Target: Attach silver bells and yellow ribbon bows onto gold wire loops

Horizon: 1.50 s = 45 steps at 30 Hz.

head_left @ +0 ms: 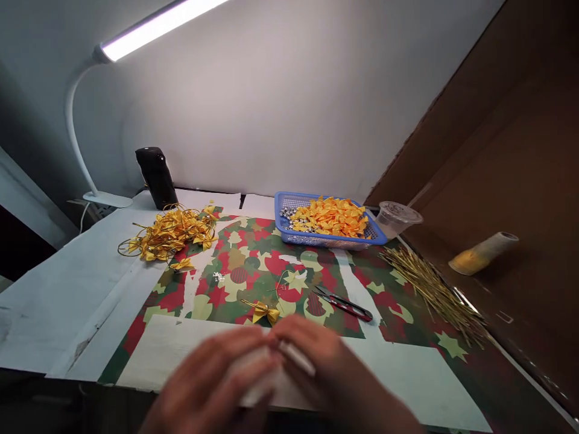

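Between the hands (212,377), a blurred white strip (260,377) sits, held by both.

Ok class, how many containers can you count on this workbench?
2: a blue plastic basket holding orange bows, and a clear plastic cup just right of it. Others may be hidden out of view.

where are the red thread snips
In the head view, the red thread snips lie on the patterned paper, right of centre, above the right hand and right of a gold bow.
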Tool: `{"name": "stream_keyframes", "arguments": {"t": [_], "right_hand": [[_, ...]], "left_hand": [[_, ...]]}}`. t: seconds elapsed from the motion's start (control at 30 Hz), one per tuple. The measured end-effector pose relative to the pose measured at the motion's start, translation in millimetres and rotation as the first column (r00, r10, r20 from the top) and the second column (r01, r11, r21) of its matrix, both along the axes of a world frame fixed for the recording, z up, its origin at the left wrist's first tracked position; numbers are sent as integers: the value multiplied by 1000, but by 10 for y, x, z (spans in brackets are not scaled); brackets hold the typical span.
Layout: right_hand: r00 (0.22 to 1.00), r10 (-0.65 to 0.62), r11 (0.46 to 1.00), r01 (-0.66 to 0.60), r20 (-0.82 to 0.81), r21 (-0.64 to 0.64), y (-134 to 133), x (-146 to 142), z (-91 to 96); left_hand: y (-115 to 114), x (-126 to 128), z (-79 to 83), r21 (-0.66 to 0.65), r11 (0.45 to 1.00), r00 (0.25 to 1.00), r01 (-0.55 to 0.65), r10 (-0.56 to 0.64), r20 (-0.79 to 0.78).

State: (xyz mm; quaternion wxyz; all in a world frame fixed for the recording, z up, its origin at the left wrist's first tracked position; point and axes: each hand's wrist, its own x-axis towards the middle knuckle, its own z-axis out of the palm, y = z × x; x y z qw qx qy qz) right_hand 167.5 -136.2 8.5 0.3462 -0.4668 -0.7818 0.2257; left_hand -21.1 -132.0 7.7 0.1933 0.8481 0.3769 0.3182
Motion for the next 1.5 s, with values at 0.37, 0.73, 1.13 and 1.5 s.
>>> {"name": "stream_keyframes", "arguments": {"t": [0.37, 0.73, 1.13, 1.5], "right_hand": [[971, 154, 987, -161, 184, 25, 468, 345, -122], [991, 134, 991, -134, 20, 1, 357, 352, -178], [995, 91, 996, -90, -31, 10, 346, 392, -256], [994, 102, 987, -96, -43, 128, 346, 431, -286]], "left_hand": [[494, 221, -222, 134, 982, 991, 137, -136, -17], [457, 274, -276, -69, 995, 988, 77, -67, 140], [447, 372, -269, -188, 981, 979, 54, -15, 203], [444, 413, -252, -189, 981, 982, 48, -12, 188]]}}
